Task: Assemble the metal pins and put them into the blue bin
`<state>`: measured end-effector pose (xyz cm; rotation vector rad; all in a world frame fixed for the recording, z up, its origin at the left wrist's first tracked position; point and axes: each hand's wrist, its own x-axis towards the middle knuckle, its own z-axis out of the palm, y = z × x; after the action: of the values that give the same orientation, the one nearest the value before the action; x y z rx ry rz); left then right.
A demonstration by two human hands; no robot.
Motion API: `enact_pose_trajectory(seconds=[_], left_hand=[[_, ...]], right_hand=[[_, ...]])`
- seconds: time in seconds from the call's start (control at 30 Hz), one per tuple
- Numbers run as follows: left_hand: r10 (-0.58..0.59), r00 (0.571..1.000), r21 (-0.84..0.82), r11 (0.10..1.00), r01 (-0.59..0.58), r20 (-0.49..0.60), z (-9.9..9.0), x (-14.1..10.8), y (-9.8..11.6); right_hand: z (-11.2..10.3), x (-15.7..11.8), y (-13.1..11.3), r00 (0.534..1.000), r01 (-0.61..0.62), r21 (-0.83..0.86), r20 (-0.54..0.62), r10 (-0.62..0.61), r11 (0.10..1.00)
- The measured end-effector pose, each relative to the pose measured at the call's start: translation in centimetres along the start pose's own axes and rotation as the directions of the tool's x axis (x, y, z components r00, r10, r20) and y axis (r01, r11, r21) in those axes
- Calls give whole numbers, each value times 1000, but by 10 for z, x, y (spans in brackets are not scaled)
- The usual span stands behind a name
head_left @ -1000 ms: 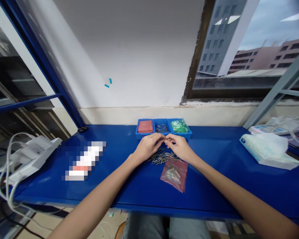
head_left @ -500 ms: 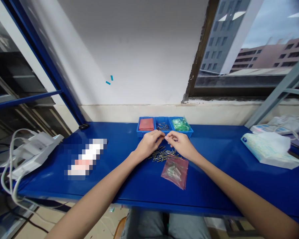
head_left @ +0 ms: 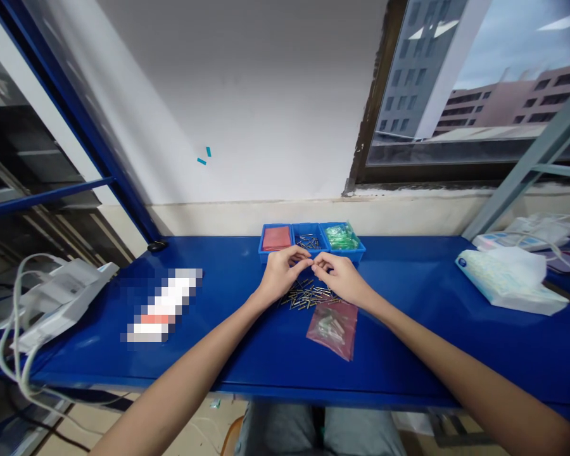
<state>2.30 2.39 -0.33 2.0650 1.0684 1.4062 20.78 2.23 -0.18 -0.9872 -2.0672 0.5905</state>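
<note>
My left hand (head_left: 282, 271) and my right hand (head_left: 338, 273) meet fingertip to fingertip above the blue table. Both are closed in a pinch; whatever sits between the fingers is too small to make out. Just below them lies a loose pile of thin metal pins (head_left: 308, 297), brass and silver in colour. Nearer to me, a pinkish-red plastic bag (head_left: 344, 345) lies flat with pale, clear pieces in or on it. Behind my hands stands a blue divided bin (head_left: 265, 256): red bags (head_left: 276, 238) on the left, small metal parts (head_left: 308, 241) in the middle, green packets (head_left: 341, 237) on the right.
A tissue pack (head_left: 508, 282) lies at the right, with a white power strip (head_left: 498, 240) behind it. Another power strip (head_left: 66, 304) with cables is at the left. A blurred-out item (head_left: 164, 307) rests on the left of the table (head_left: 399, 354).
My hands stay together over the pile. The left fingers have shifted slightly, with the index finger arched higher. The camera view has moved a little.
</note>
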Motion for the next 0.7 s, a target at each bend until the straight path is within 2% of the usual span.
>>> enact_pose_trajectory(seconds=[0.07, 0.17, 0.27, 0.37, 0.43, 0.53, 0.6, 0.7], left_hand=[[5, 1000, 21, 1000, -5, -9, -1, 0, 1], [89, 996, 151, 985, -84, -30, -6, -1, 4], [194, 979, 308, 937, -166, -64, -12, 0, 6], [215, 975, 379, 908, -179, -53, -15, 0, 5], [202, 979, 412, 894, -175, -23, -16, 0, 3], [191, 982, 463, 870, -171, 5, -15, -1, -1], [192, 981, 490, 852, -186, 39, -15, -3, -2], [181, 966, 540, 803, -253, 184, -17, -8, 1]], right_hand=[[-3, 1, -2, 999, 46, -86, 2, -46, 995], [-9, 12, -3, 994, 101, -294, -16, -110, 950], [-16, 33, -3, 993, 68, -506, -51, -108, 860], [-19, 46, -2, 993, 48, -611, -53, -102, 790], [-20, 42, -3, 990, 70, -635, -47, -129, 769], [-17, 22, -1, 989, 104, -580, -26, -145, 808], [-15, 7, 2, 992, 124, -505, 47, -117, 854], [-10, -2, 10, 979, 142, -394, 189, -72, 908]])
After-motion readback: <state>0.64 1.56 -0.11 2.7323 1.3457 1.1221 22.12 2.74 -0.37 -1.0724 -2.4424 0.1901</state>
